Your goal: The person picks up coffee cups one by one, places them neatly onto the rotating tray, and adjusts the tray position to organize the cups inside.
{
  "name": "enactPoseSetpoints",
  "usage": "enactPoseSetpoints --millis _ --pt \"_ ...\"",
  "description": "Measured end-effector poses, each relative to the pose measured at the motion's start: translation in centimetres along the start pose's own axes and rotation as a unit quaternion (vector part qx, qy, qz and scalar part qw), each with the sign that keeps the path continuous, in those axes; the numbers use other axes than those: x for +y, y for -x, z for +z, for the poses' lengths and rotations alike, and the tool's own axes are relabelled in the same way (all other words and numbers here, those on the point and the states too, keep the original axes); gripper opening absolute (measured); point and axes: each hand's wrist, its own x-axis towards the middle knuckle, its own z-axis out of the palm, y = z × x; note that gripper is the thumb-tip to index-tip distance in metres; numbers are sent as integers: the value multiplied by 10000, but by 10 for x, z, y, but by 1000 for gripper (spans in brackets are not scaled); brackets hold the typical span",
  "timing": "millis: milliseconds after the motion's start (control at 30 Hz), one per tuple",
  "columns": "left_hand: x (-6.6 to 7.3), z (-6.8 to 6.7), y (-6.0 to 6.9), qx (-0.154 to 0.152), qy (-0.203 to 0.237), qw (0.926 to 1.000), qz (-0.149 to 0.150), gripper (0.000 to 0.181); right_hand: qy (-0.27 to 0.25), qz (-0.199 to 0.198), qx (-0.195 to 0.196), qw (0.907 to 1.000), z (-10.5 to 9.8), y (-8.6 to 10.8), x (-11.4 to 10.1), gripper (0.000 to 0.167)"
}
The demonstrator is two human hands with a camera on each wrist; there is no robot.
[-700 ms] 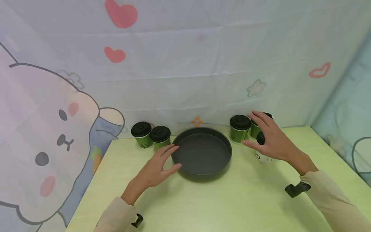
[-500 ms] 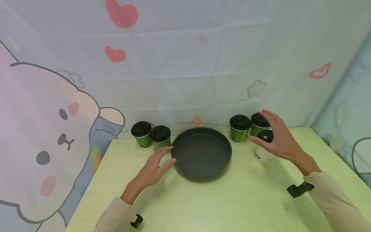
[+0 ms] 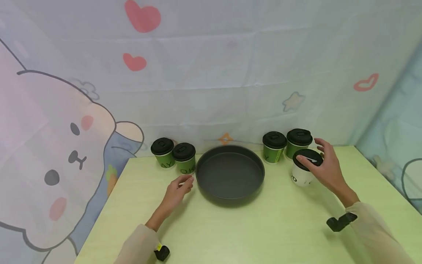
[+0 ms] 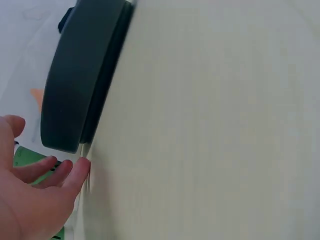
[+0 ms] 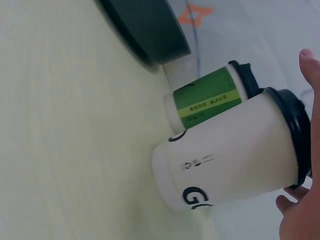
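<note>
A white paper cup (image 3: 300,176) with a black lid stands upright at the right. My right hand (image 3: 332,171) is beside and above its lid, thumb over the near side and fingers at the far right. In the right wrist view the thumb (image 5: 311,67) is apart from the lid, and the fingers (image 5: 295,200) lie near its other edge; whether they touch cannot be told. My left hand (image 3: 174,194) hovers left of a round dark pan (image 3: 230,174), its fingers loosely bent and holding nothing. In the left wrist view the pan (image 4: 80,75) is just beyond the fingertips.
Two green cups with black lids, a left one (image 3: 163,156) and a right one (image 3: 185,159), stand left of the pan. Behind the white cup are another green cup (image 3: 273,148) and its neighbour (image 3: 295,145). A printed cloth (image 3: 211,91) hangs behind the table (image 3: 237,234).
My right hand has shifted right and lowered around the white cup's lid. My left hand has drawn back from the pan's rim, its fingers more bent. The cups and pan have stayed put.
</note>
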Motion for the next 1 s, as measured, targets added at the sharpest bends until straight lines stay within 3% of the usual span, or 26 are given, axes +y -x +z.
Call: enactPoseSetpoints --millis 133,233,367,567,1000 --pt "0 2 -7 -126 1211 9916 -442 50 6 250 -45 9997 4 3 8 86" --pt "1 6 -11 -88 1619 9841 -730 50 30 406 -107 9991 6 4 10 85" --pt "3 10 -16 -33 1771 9797 -939 51 -3 580 -235 9980 10 6 11 87" --pt "3 12 -20 -322 1863 9753 -1146 55 18 753 -325 9966 13 8 12 91" --pt "-5 12 -27 -495 1883 9739 -1165 54 120 847 -393 9956 14 8 16 93"
